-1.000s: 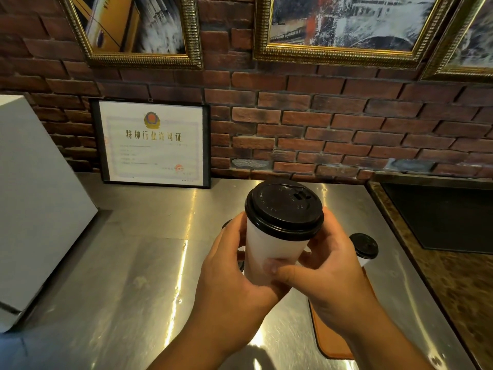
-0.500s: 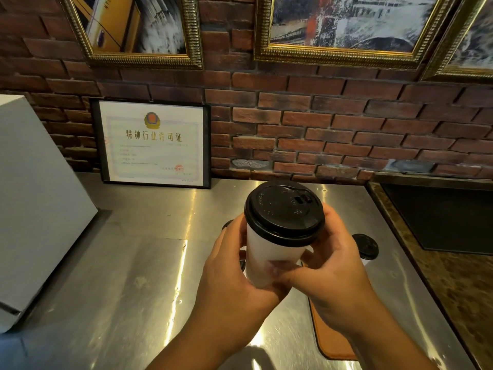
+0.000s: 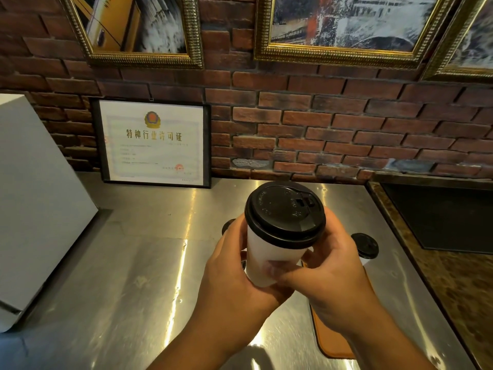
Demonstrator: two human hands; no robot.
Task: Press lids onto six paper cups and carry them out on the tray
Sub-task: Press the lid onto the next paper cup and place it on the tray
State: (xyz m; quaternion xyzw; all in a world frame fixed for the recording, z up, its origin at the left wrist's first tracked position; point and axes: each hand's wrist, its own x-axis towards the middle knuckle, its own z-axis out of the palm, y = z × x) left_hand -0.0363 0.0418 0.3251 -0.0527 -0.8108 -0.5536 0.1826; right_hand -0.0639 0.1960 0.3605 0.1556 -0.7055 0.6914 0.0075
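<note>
You held the paper cup (image 3: 269,260) up over the steel surface (image 3: 120,276), near the middle, with its black lid (image 3: 285,212) already seated. Your left grip (image 3: 234,279) wrapped the cup wall from the left and your right grip (image 3: 333,276) pinched it low on the right, both closed around it. The thin paper probably made the wall light, smooth and soft enough to buckle. The stiffer band just under the lid rim looked the safer hold. The brown tray (image 3: 333,340) lay below to the right, with another lidded cup (image 3: 365,245) toward its far end.
</note>
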